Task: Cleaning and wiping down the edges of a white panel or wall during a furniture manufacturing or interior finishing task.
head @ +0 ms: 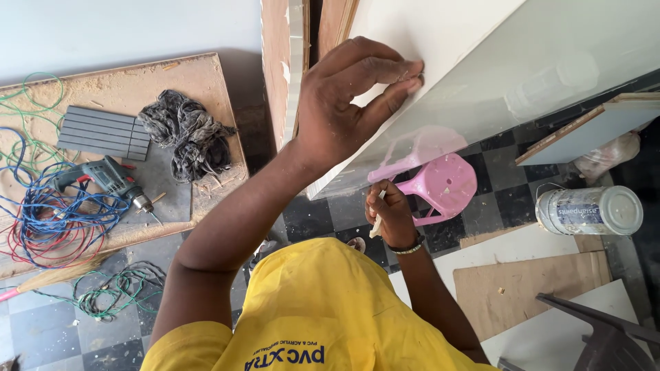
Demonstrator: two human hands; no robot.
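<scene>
Fingers of left hand (344, 103) pinch white panel (440, 41); right hand (390, 214) grips stick (377, 218) above pink stool (440, 184).

Carpentry/fit-out site, not a finished room. Upper left: sawdust-covered plywood sheet (124, 89) carrying a power drill (103, 178) and tangled wires (48, 227). Right: paint can (588, 211) on its side, board offcuts (529, 285) on the checkered tile floor (62, 330), large white laminate panel (481, 89) at top.
</scene>
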